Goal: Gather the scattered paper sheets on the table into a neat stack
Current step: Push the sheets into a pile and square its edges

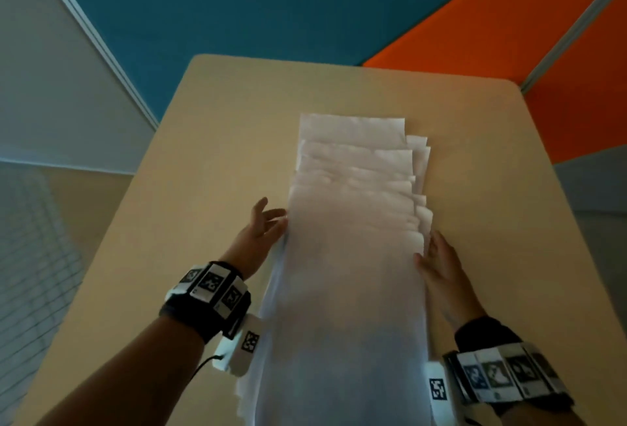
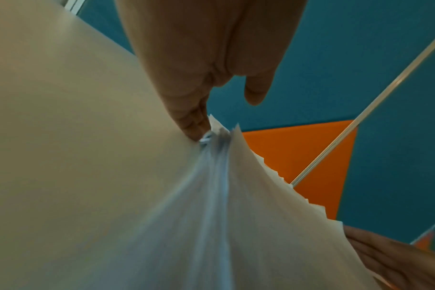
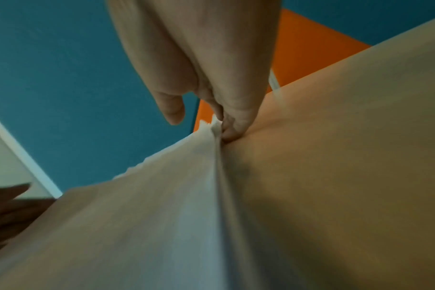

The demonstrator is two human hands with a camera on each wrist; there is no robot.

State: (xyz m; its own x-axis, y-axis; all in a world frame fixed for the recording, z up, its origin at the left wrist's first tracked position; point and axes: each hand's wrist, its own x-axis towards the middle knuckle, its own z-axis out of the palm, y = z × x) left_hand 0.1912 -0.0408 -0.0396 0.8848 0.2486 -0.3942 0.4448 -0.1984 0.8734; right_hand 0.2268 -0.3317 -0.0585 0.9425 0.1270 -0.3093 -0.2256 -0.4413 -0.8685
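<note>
Head view: left hand and right hand flank the paper sheets, one on each long side, fingers straight and flat against the edges. Neither hand wraps or pinches anything; both are open-handed, pressing inward on the pile.

Left wrist view: left fingertips touch the table surface and butt against the left edge of the sheets. Thumb sticks out clear above the paper. Right hand visible at the far side of the pile.

Right wrist view: same mirrored. Right fingertips on the table, against the right edge of the sheets; thumb free. Left hand dim at the far side.

Sheets sit along the middle of the table, running from the near edge toward the far edge, stopping short of it. Not squared: sheets are fanned lengthwise, each far end stepped behind the next, and several corners poke out along the right side. Left side looks more aligned; near-left edge is ragged.

Both wrists carry black bands with printed marker tags. Behind the far edge: teal partition, orange panel at the far right corner.
</note>
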